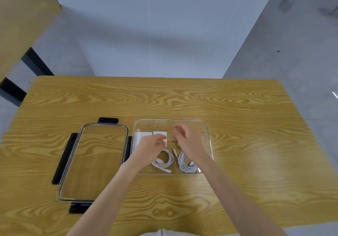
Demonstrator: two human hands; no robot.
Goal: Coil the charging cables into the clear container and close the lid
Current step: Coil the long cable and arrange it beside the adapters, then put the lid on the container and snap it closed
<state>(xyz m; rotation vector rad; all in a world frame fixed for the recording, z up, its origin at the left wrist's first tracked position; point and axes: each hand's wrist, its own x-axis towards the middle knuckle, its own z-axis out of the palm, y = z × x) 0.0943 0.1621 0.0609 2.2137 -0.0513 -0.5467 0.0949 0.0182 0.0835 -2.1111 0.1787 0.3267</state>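
Two coiled cables [163, 160] lie beneath both hands [151, 145], loosely curled; their grasp unclear.

Both hands over the open clear container [204, 126] on the wooden table [237, 107].

Two coiled white cables [167, 162] lie in its near half, two white blocks [144, 137] at its far left. The left hand [151, 146] and right hand [186, 140] hover inside with fingers loosely curled, too blurred to tell any grip. The lid [91, 162], black clasps out, lies flat just beside the container's left.
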